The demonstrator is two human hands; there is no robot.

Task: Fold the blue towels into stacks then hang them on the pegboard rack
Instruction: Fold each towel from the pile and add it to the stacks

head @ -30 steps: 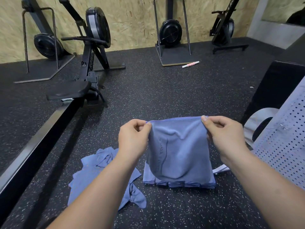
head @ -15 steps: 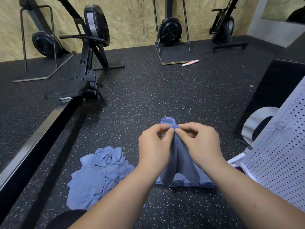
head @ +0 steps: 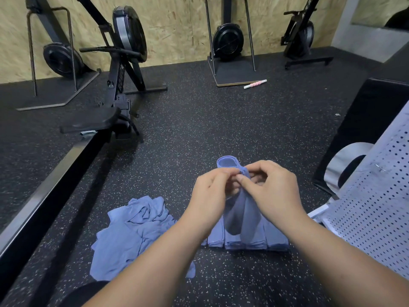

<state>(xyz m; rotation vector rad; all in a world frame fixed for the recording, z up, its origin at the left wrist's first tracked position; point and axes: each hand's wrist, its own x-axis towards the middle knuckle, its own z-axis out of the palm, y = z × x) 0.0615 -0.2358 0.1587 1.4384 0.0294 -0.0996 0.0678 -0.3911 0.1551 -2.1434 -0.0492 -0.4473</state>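
— Two hands on one towel?
— Yes. The left hand [head: 212, 191] and right hand [head: 271, 191] pinch the top corners of a blue towel [head: 240, 209] together, fingers closed on it; it hangs doubled.
— Below?
— A folded stack [head: 247, 241] on the floor [head: 199, 129], unfolded towels [head: 132, 231] to its left, the white pegboard [head: 376, 207] at the right edge.

Both forearms hide much of the folded stack [head: 254, 240]; the pegboard rack [head: 376, 207] runs off frame.
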